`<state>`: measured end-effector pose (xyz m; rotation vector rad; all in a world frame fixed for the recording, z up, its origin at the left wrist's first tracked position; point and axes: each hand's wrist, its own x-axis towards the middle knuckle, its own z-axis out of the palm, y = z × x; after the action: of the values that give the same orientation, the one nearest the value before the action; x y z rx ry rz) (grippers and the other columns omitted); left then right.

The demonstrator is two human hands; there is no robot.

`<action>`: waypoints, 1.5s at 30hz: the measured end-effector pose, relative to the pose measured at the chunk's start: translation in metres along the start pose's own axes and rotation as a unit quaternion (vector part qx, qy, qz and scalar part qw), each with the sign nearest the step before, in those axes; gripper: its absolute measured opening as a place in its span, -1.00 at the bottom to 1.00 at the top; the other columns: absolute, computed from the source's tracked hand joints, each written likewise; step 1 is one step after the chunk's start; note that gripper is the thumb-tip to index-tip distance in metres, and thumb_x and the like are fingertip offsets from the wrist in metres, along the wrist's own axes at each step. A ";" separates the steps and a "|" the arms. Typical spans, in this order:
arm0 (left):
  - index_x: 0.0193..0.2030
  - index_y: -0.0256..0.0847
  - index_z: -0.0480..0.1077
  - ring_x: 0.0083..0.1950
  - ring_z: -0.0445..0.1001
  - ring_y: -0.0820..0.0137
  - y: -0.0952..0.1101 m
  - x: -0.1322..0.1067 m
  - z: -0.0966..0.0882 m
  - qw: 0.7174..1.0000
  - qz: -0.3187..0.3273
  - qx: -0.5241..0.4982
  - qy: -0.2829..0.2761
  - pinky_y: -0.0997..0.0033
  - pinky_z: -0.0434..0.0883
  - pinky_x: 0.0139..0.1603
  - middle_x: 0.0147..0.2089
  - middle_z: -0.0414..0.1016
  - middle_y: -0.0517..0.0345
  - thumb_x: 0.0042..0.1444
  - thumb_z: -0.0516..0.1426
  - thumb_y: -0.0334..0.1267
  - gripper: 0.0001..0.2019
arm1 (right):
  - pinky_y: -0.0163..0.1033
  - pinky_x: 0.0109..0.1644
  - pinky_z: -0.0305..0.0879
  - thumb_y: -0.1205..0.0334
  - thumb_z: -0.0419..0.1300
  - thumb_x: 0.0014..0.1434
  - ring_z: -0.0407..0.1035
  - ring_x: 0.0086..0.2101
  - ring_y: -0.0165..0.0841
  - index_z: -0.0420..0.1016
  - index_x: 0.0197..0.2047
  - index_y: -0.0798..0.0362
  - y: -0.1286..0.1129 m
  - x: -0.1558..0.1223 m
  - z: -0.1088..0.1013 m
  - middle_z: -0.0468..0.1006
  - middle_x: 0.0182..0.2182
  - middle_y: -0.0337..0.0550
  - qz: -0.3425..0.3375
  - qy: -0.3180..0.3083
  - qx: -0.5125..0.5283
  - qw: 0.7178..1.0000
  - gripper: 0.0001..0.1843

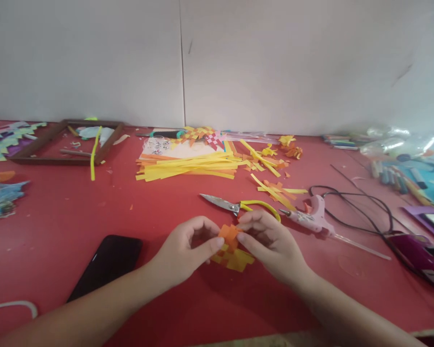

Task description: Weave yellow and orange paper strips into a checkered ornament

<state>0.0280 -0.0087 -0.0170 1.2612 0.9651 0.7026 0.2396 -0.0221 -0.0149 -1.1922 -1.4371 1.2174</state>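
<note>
Both my hands meet over a small woven piece of orange and yellow paper strips (232, 248) on the red table (166, 202). My left hand (188, 248) pinches its left side, thumb and fingers curled. My right hand (269, 243) grips its right side with fingers closed on the orange top. Part of the piece is hidden by my fingers.
Yellow-handled scissors (235, 206) and a pink glue gun (313, 219) with its black cord lie just beyond my hands. A heap of yellow and orange strips (191, 166) sits farther back. A black phone (106, 265) lies left, a wooden frame (67, 142) at back left, pens and bags at right.
</note>
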 end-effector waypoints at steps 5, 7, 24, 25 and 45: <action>-0.28 -0.17 0.40 -0.25 0.50 0.38 0.002 0.000 0.000 0.999 0.019 0.015 0.033 0.43 0.41 -0.26 -0.26 0.53 0.14 0.16 0.25 -0.11 -0.81 | -0.21 -0.35 0.48 0.10 0.31 0.18 0.48 -0.41 -0.35 0.43 -0.26 -0.09 -0.001 0.000 0.000 0.53 -0.39 -0.22 -0.011 0.008 -0.007 1.000 -0.86; -0.25 -0.15 0.39 -0.26 0.53 0.36 0.003 -0.001 0.001 0.999 0.016 0.015 0.035 0.43 0.42 -0.27 -0.26 0.57 0.13 0.15 0.26 -0.12 -0.81 | -0.24 -0.34 0.47 0.12 0.31 0.19 0.47 -0.39 -0.36 0.42 -0.21 -0.08 -0.001 0.000 0.000 0.54 -0.38 -0.22 -0.011 0.013 -0.010 1.000 -0.84; -0.22 -0.18 0.51 -0.23 0.61 0.35 0.011 -0.005 0.000 0.991 0.024 0.134 0.010 0.45 0.46 -0.26 -0.24 0.65 0.14 0.22 0.18 -0.19 -0.87 | -0.29 -0.18 0.50 0.49 0.14 0.17 0.52 -0.24 -0.39 0.42 -0.04 -0.02 0.002 -0.006 0.000 0.57 -0.22 -0.15 -0.205 -0.023 -0.165 0.965 -0.68; -0.22 -0.17 0.49 -0.23 0.60 0.35 0.010 -0.006 0.000 0.990 0.025 0.138 0.015 0.46 0.45 -0.26 -0.24 0.65 0.14 0.22 0.19 -0.21 -0.89 | -0.29 -0.15 0.50 0.51 0.15 0.15 0.52 -0.24 -0.39 0.42 -0.05 -0.02 0.001 -0.006 0.000 0.58 -0.23 -0.15 -0.232 -0.020 -0.197 0.952 -0.67; -0.16 -0.08 0.33 -0.22 0.52 0.48 0.001 -0.005 0.001 0.984 0.122 0.122 0.039 0.54 0.41 -0.25 -0.25 0.52 0.28 0.33 0.10 -0.29 -0.98 | -0.29 -0.19 0.51 0.30 0.29 0.20 0.55 -0.27 -0.41 0.38 -0.06 -0.05 -0.004 -0.001 0.004 0.63 -0.25 -0.19 -0.001 -0.052 0.062 0.997 -0.75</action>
<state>0.0272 -0.0135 -0.0148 1.5959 0.9921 0.8485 0.2357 -0.0239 -0.0116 -1.0557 -1.4156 1.3634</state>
